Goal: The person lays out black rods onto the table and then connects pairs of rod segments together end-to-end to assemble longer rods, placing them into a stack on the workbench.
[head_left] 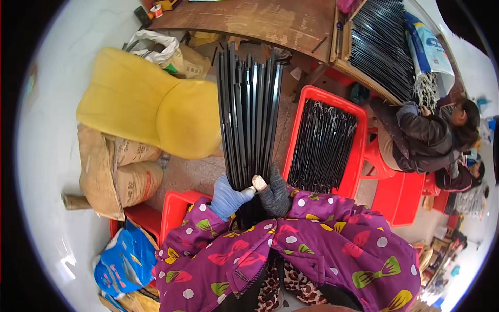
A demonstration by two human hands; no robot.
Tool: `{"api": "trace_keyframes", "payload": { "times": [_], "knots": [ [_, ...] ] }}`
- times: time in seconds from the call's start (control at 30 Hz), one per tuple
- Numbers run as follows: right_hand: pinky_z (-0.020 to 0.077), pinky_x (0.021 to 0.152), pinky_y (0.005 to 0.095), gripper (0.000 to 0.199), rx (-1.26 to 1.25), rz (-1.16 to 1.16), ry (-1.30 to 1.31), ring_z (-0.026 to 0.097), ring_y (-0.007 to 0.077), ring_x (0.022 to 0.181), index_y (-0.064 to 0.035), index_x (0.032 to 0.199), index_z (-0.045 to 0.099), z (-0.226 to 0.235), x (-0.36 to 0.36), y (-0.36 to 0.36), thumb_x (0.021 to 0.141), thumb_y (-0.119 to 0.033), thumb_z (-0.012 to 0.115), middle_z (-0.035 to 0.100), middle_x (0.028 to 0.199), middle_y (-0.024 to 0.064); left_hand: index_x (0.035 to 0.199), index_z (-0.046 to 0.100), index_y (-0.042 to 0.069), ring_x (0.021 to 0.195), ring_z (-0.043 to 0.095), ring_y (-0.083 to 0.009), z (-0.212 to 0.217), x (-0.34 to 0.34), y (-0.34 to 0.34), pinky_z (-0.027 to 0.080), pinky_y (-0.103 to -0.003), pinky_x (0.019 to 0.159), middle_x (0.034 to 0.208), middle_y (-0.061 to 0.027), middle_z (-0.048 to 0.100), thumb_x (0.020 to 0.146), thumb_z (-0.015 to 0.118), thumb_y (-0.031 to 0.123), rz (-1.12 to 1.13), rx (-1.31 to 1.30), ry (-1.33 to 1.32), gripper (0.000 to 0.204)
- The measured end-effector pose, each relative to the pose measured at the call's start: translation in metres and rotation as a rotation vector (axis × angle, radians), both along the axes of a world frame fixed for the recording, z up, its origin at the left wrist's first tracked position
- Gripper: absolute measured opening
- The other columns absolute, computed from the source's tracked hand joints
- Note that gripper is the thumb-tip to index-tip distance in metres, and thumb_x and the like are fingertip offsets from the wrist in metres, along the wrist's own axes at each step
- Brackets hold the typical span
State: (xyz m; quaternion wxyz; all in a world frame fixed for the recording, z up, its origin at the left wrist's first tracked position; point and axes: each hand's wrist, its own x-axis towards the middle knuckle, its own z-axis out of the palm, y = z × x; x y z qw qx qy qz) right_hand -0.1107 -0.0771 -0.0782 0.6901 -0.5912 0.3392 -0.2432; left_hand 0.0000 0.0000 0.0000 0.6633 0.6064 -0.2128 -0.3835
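Observation:
A thick bundle of long, thin black strips (249, 109) stands in front of me, spreading slightly toward its uneven far ends. Its near end is gripped by both my hands. My left hand (240, 194), in a light blue covering, closes round the bundle's lower left side. On the other side my right hand (260, 183), below a dark grey knitted cuff, presses its pale-covered fingers against the strips. The two hands nearly touch. The bundle's lowest part is hidden behind them and my purple patterned sleeves.
Right of the bundle, a red crate (362, 112) holds many black rods with white strings. A yellow chair (187, 117) and brown sacks (138, 179) stand at left. Beyond is a wooden table (249, 21); a seated person (426, 135) works at right beside a tray of black strips (379, 49).

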Motion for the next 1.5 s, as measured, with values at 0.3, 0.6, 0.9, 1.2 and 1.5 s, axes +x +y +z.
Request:
{"api": "trace_keyframes", "payload": {
  "times": [0.3, 0.6, 0.9, 1.2, 1.5],
  "knots": [
    [0.0418, 0.082, 0.0341, 0.05, -0.103, 0.089, -0.109, 0.054, 0.0255, 0.096, 0.0108, 0.116, 0.037, 0.084, 0.069, -0.027, 0.082, -0.022, 0.055, 0.054, 0.105, 0.0198, 0.098, 0.054, -0.002, 0.078, 0.059, -0.0149, 0.029, 0.059, -0.018, 0.048, -0.028, 0.07, 0.087, -0.0082, 0.061, 0.061, 0.066, 0.005, -0.018, 0.093, -0.305, 0.039],
    [0.043, 0.077, 0.0343, 0.063, -0.167, -0.07, 0.245, 0.056, 0.0259, 0.09, 0.013, 0.119, 0.035, 0.08, 0.106, -0.051, 0.078, -0.029, 0.06, 0.058, 0.092, 0.0224, 0.109, 0.045, -0.001, 0.091, 0.054, -0.0184, 0.021, 0.106, -0.052, 0.044, -0.031, 0.08, 0.102, -0.01, 0.054, 0.058, 0.066, 0.001, -0.08, 0.051, -0.275, 0.055],
    [0.0431, 0.079, 0.0314, 0.051, -0.024, -0.069, -0.112, 0.055, 0.0208, 0.091, 0.0126, 0.114, 0.04, 0.059, 0.156, -0.162, 0.08, -0.022, 0.057, 0.057, 0.098, 0.0159, 0.11, 0.044, -0.002, 0.086, 0.055, -0.0193, 0.039, 0.153, -0.168, 0.044, -0.031, 0.079, 0.098, -0.0116, 0.056, 0.055, 0.072, 0.008, 0.058, 0.126, -0.594, 0.062],
    [0.0448, 0.077, 0.0279, 0.038, 0.238, -0.269, -0.474, 0.054, 0.0157, 0.088, 0.0042, 0.118, 0.04, -0.025, 0.227, -0.236, 0.083, -0.006, 0.051, 0.056, 0.098, 0.0112, 0.107, 0.049, 0.0, 0.088, 0.055, -0.018, 0.072, 0.222, -0.274, 0.044, -0.031, 0.081, 0.098, -0.0111, 0.058, 0.059, 0.067, 0.0, -0.208, 0.24, -0.235, 0.051],
    [0.0454, 0.076, 0.0286, 0.034, -0.092, -0.507, -0.252, 0.056, 0.0157, 0.085, 0.0039, 0.114, 0.044, 0.03, 0.326, -0.325, 0.083, -0.008, 0.052, 0.057, 0.097, 0.0112, 0.1, 0.054, 0.0, 0.082, 0.058, -0.0135, 0.007, 0.329, -0.372, 0.047, -0.027, 0.073, 0.091, -0.0072, 0.062, 0.064, 0.067, 0.001, -0.461, 0.117, 0.018, 0.038]
  ]
}}
